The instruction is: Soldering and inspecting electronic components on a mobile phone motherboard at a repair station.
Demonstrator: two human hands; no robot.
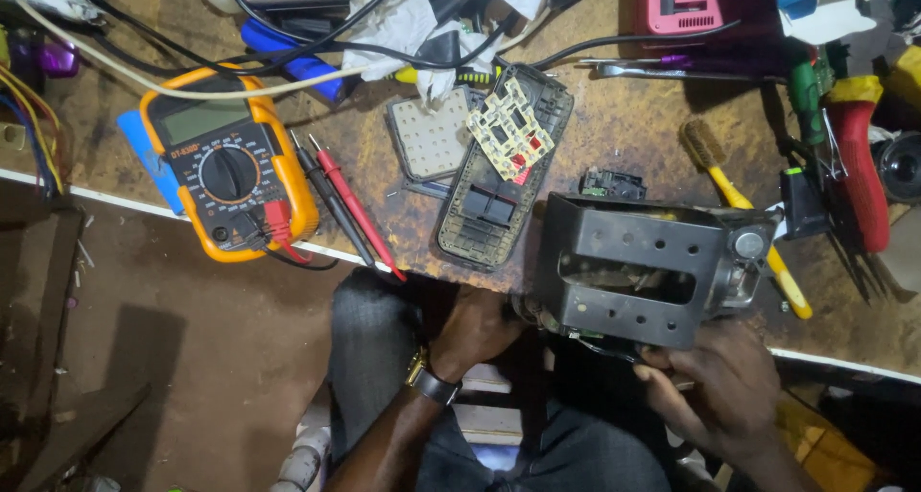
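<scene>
Right hand (715,391) nearest the camera, low right; fingers (662,363) curled on the bottom edge of the bracket (628,262), closed around its edge and the dark wire there; left hand (477,327) at the bracket's lower left corner, fingers tucked under it, how far closed I cannot tell; watch (432,382) on the left wrist.

Bench (624,118): brown, scuffed, crowded; white edge along the front.

Bracket: dark metal box frame with rows of holes and a slot, hanging over the front edge of the bench, above the lap, held between both hands; silver round fitting on its right end.

Meter (228,171): orange case, dial in the middle, lying flat at left on the bench edge; red and black probes (347,204) lie just to its right, tips toward the bench edge.

Housing (499,175): long dark plastic shell, tilted, mid-bench, just left of the bracket; cream board (508,128) with cut-outs rests on its upper end; grey pad (430,132) beside it on the left.

Red tool (859,161) at far right; brush (743,209) with yellow handle runs past the bracket's right end; pink box (683,3) at the top edge; small green module (612,183) just above the bracket.
</scene>
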